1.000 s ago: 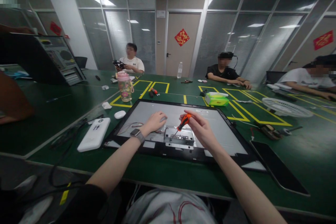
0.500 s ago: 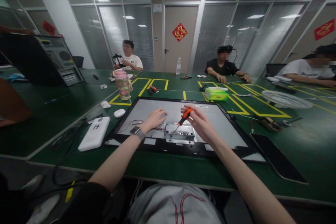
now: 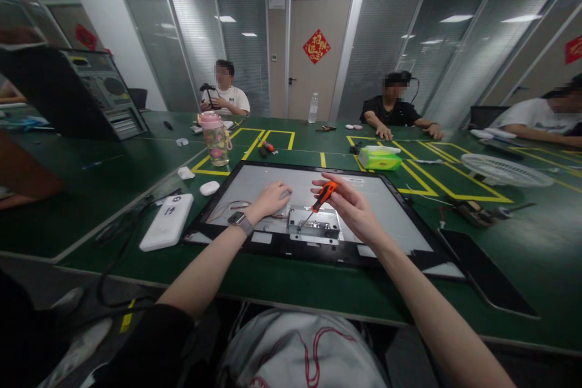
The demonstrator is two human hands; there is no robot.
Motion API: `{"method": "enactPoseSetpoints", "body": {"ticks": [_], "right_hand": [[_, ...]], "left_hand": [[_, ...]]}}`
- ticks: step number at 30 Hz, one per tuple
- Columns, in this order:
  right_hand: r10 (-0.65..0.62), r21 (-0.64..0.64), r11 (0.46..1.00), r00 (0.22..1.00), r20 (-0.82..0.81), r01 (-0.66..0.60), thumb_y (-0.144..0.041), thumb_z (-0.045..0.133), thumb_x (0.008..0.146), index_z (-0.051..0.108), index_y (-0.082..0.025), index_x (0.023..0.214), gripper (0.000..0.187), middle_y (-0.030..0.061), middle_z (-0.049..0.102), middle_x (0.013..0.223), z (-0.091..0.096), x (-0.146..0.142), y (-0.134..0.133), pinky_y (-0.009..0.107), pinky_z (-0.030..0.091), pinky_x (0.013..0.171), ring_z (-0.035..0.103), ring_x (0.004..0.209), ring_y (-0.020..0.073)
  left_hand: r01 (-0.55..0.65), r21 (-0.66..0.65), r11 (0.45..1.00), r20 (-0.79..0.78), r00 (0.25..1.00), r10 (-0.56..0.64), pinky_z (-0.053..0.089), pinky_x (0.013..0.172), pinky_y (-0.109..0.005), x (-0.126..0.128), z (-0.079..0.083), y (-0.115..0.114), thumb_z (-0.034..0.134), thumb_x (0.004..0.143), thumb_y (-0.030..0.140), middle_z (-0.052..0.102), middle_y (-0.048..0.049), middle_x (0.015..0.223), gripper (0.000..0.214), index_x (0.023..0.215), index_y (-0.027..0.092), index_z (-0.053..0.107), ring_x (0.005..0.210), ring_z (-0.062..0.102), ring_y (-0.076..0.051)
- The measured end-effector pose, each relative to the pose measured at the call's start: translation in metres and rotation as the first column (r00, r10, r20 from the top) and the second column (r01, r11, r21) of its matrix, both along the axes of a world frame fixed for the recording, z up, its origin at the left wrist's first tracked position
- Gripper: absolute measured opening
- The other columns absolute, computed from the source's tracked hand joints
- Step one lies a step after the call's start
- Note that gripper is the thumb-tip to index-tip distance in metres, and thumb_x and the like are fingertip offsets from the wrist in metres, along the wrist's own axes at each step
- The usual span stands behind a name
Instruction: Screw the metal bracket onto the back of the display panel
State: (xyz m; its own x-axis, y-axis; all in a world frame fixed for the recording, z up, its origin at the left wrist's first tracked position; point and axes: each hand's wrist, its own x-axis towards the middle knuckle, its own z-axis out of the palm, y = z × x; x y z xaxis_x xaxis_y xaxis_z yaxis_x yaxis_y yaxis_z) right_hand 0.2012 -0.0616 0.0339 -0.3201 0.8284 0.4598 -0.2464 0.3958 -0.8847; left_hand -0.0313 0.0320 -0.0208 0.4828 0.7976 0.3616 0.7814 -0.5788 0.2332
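Note:
In front of me a flat display panel [image 3: 386, 212] with a black frame lies back side up on the green table. A metal bracket [image 3: 318, 229] sits near its front edge. My right hand [image 3: 352, 203] holds an orange and black screwdriver [image 3: 324, 196] by the handle, tilted, with its tip down at the bracket's left end. My left hand [image 3: 270, 200], with a watch on the wrist, rests palm down on the panel left of the bracket, fingers stretched out. Thin cables [image 3: 227, 209] lie beside this hand.
A white power bank [image 3: 167, 222] and a white case [image 3: 210, 188] lie left of the panel, a black phone-like slab [image 3: 488, 270] right. Beyond stand a pink-lidded bottle [image 3: 214, 139] and a green tissue pack [image 3: 379, 157]. A computer case [image 3: 100, 94] is far left. Several people sit around the table.
The whole view has shifted slightly. My right hand still holds the screwdriver at the bracket, its handle turned a little; my left hand stays on the panel.

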Motion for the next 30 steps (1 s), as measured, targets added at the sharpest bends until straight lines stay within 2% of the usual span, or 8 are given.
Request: {"method": "enactPoseSetpoints", "body": {"ticks": [3,6,8,10,12,18,24,30], "right_hand": [[-0.216,0.153,0.968,0.971,0.101,0.200,-0.033,0.064,0.085,0.063,-0.028,0.117,0.033,0.0054,0.067,0.104,-0.0015,-0.0005,-0.0002,0.043,0.051,0.092,0.065,0.096,0.0207],[-0.439,0.361,0.860,0.883,0.167,0.359,-0.032,0.065,0.084,0.067,-0.026,0.110,0.026,0.0052,0.063,0.094,-0.0023,-0.0010,-0.0015,0.041,0.051,0.089,0.061,0.092,0.0205],[-0.417,0.397,0.862,0.886,0.201,0.315,-0.032,0.057,0.089,0.061,-0.027,0.122,0.033,0.0078,0.061,0.107,-0.0020,-0.0014,-0.0031,0.042,0.049,0.093,0.060,0.100,0.0219],[-0.287,0.333,0.920,0.934,0.212,0.207,-0.031,0.049,0.094,0.048,-0.030,0.135,0.042,0.0093,0.057,0.122,-0.0018,-0.0021,-0.0044,0.043,0.049,0.095,0.060,0.106,0.0217],[-0.202,0.264,0.953,0.959,0.197,0.147,-0.030,0.047,0.094,0.042,-0.031,0.140,0.046,0.0090,0.057,0.124,-0.0021,-0.0032,-0.0046,0.042,0.050,0.095,0.062,0.103,0.0202],[-0.385,0.309,0.896,0.905,0.183,0.319,-0.031,0.064,0.084,0.059,-0.029,0.123,0.039,0.0054,0.058,0.103,-0.0049,-0.0034,-0.0014,0.034,0.056,0.083,0.060,0.089,0.0170],[-0.192,0.239,0.960,0.963,0.187,0.145,-0.027,0.053,0.091,0.040,-0.031,0.141,0.052,0.0090,0.057,0.119,-0.0066,-0.0043,-0.0027,0.039,0.055,0.088,0.065,0.095,0.0180],[-0.363,0.267,0.905,0.928,0.084,0.330,-0.025,0.063,0.084,0.052,-0.030,0.130,0.048,0.0053,0.064,0.104,-0.0074,-0.0079,-0.0024,0.037,0.056,0.082,0.065,0.091,0.0188]], "left_hand": [[0.005,-0.013,1.000,0.003,1.000,-0.005,0.045,0.097,-0.037,-0.0001,0.0012,-0.0015,0.051,0.088,0.022,0.062,-0.0088,0.111,0.025,0.108,0.017,0.065,0.107,0.057,-0.023],[0.005,-0.017,1.000,0.005,1.000,-0.005,0.045,0.097,-0.037,-0.0003,0.0023,-0.0024,0.051,0.088,0.023,0.062,-0.0086,0.110,0.025,0.108,0.017,0.065,0.106,0.057,-0.023],[0.007,-0.011,1.000,0.006,1.000,-0.007,0.046,0.096,-0.037,-0.0005,0.0026,-0.0025,0.051,0.088,0.024,0.062,-0.0081,0.110,0.025,0.108,0.018,0.065,0.105,0.057,-0.022],[0.013,-0.006,1.000,0.003,1.000,-0.013,0.046,0.096,-0.037,-0.0006,0.0024,-0.0021,0.051,0.088,0.024,0.062,-0.0082,0.110,0.025,0.108,0.018,0.064,0.105,0.057,-0.023],[0.018,-0.004,1.000,0.002,1.000,-0.018,0.046,0.095,-0.037,-0.0007,0.0018,-0.0013,0.051,0.088,0.023,0.062,-0.0084,0.110,0.025,0.108,0.017,0.064,0.105,0.057,-0.023],[0.017,-0.014,1.000,0.014,1.000,-0.017,0.045,0.097,-0.037,-0.0016,-0.0007,0.0003,0.051,0.088,0.023,0.062,-0.0084,0.111,0.025,0.108,0.018,0.065,0.105,0.057,-0.022],[0.017,-0.015,1.000,-0.009,1.000,-0.017,0.045,0.096,-0.037,-0.0005,0.0025,-0.0016,0.051,0.088,0.023,0.062,-0.0097,0.111,0.025,0.108,0.016,0.065,0.105,0.058,-0.023],[0.034,-0.020,0.999,-0.018,0.999,-0.035,0.045,0.096,-0.038,-0.0012,0.0043,-0.0017,0.049,0.088,0.021,0.062,-0.0100,0.111,0.027,0.109,0.016,0.064,0.107,0.057,-0.023]]}}
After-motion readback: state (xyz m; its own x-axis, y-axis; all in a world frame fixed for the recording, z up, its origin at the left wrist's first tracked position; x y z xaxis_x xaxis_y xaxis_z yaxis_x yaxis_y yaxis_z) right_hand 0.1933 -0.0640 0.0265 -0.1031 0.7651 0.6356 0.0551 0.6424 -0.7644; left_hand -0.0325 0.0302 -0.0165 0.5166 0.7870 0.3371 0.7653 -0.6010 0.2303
